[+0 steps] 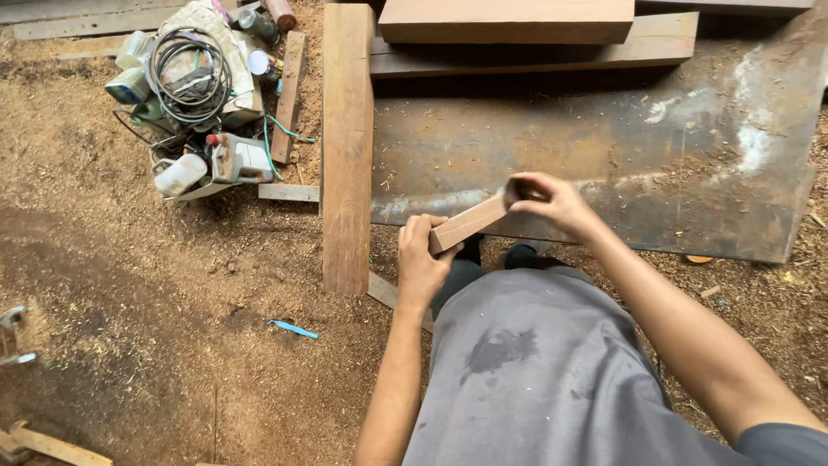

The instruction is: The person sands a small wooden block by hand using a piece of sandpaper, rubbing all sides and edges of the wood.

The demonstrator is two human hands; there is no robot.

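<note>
We grip the short reddish-brown wooden block at both ends, left hand and right hand clamped on it, lifted above the sawdust floor, long plank lying untouched alongside.

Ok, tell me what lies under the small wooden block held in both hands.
Under the wooden block, between left hand and right hand, show the metal sheet's edge and dark shoes on sawdust. The ground beneath them is covered.
</note>
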